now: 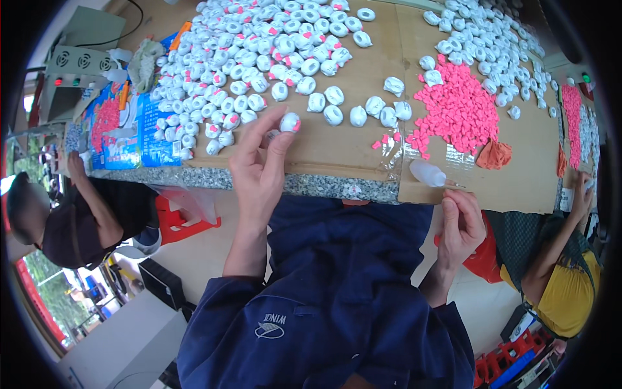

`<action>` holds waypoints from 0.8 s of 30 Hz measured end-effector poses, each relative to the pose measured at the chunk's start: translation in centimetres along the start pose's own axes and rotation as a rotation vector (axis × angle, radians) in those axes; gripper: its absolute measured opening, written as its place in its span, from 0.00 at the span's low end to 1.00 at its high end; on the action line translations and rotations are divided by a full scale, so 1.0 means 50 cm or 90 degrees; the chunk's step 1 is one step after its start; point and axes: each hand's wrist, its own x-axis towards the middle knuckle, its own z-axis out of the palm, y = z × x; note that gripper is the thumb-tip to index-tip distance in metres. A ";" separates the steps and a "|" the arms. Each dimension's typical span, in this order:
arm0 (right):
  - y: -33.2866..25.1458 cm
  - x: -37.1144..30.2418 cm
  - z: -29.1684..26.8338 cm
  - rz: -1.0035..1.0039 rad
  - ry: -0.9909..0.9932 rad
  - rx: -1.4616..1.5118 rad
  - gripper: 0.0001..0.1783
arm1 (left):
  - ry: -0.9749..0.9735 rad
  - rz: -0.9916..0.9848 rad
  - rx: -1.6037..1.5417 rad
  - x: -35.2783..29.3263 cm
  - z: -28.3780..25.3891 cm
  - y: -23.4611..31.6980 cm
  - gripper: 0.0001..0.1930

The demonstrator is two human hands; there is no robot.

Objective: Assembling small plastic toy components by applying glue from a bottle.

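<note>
My left hand (258,159) is raised over the table's front edge, thumb and fingers closed on a small white toy head (290,122) with a pink bow on it. To the right, my right hand (463,227) is at the cardboard's front edge, its thumb and fingertips pressed together. Whatever is in that pinch, if anything, is hidden. Just beyond those fingers a translucent squeeze bottle (427,173) lies on its side, its thin nozzle pointing toward them. A heap of small pink bow pieces (457,107) lies behind the bottle.
Many white heads, some with bows, form a large pile (259,52); another pile (486,39) lies far right. An orange crumpled cloth (494,155) sits beside the bow heap. Co-workers sit at left (84,220) and right (551,272). A grey fan box (78,61) stands far left.
</note>
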 end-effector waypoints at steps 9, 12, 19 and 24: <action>0.004 0.001 0.010 0.000 0.009 0.023 0.05 | -0.118 -0.162 -0.220 -0.003 -0.026 0.017 0.16; 0.005 0.002 0.010 -0.004 0.007 0.017 0.05 | -0.116 -0.155 -0.229 -0.004 -0.023 0.017 0.16; 0.004 -0.001 0.007 0.017 -0.027 0.015 0.05 | -0.111 -0.145 -0.237 -0.005 -0.016 0.017 0.15; 0.006 0.003 0.012 0.013 0.000 0.013 0.05 | -0.044 -0.026 -0.022 0.004 -0.005 0.008 0.11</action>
